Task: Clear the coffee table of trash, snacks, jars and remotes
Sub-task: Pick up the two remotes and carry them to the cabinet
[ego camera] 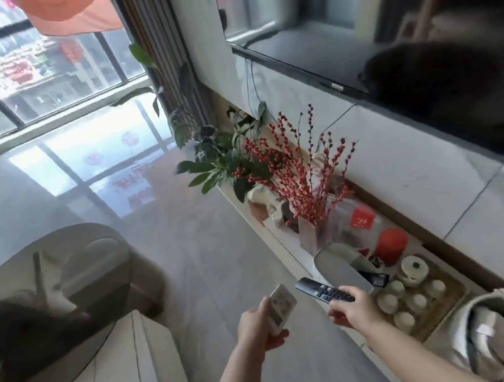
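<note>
Both forearms extend forward. Left hand (pixel 261 325) grips a white rectangular remote (pixel 280 303); right hand (pixel 352 306) grips a black button-covered remote (pixel 323 291) over the low cream TV shelf (pixel 288 250). Lay both flat on bare shelf surface, beside the ceramic tea cups (pixel 411 298).

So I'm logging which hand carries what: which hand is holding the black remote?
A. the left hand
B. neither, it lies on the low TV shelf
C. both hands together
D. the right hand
D: the right hand grips the black remote near the shelf, while the left hand holds a separate white remote.
</note>
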`<state>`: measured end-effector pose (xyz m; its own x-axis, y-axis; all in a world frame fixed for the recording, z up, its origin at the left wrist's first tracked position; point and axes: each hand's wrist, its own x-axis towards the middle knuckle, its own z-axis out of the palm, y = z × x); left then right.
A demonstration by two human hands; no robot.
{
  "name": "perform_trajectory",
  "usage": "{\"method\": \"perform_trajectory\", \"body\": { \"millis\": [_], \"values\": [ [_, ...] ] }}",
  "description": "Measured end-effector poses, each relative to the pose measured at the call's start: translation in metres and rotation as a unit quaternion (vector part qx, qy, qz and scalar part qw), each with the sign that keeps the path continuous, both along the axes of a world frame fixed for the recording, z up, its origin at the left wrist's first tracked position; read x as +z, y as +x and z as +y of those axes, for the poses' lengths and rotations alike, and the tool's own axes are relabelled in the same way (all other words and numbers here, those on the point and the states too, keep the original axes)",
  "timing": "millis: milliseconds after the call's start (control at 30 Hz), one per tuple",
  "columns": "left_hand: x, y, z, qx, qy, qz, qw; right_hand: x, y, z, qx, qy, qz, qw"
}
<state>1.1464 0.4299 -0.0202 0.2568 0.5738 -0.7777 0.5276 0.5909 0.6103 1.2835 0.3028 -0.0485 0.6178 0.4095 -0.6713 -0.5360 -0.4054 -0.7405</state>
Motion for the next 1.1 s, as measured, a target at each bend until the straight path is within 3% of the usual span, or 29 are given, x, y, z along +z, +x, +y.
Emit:
{"method": "perform_trajectory", "body": {
  "millis": [367, 567, 933, 1100],
  "values": [
    [-0.035, 0.104, 0.011, -0.194, -0.012, 0.033, 0.980, -0.025, 0.043, -0.019, -0.201, -0.045, 0.028, 0.978],
    [-0.070, 0.157, 0.018, -0.240, -0.040, 0.030, 0.970, -0.052, 0.075, -0.016, -0.269, -0.070, 0.024, 0.960],
    [-0.131, 0.233, 0.019, -0.208, -0.107, -0.016, 0.972, -0.101, 0.125, -0.002, -0.248, -0.160, -0.049, 0.954],
    [-0.185, 0.267, 0.024, -0.172, -0.132, -0.036, 0.975, -0.152, 0.145, 0.005, -0.275, -0.144, -0.017, 0.950]
  ]
}}
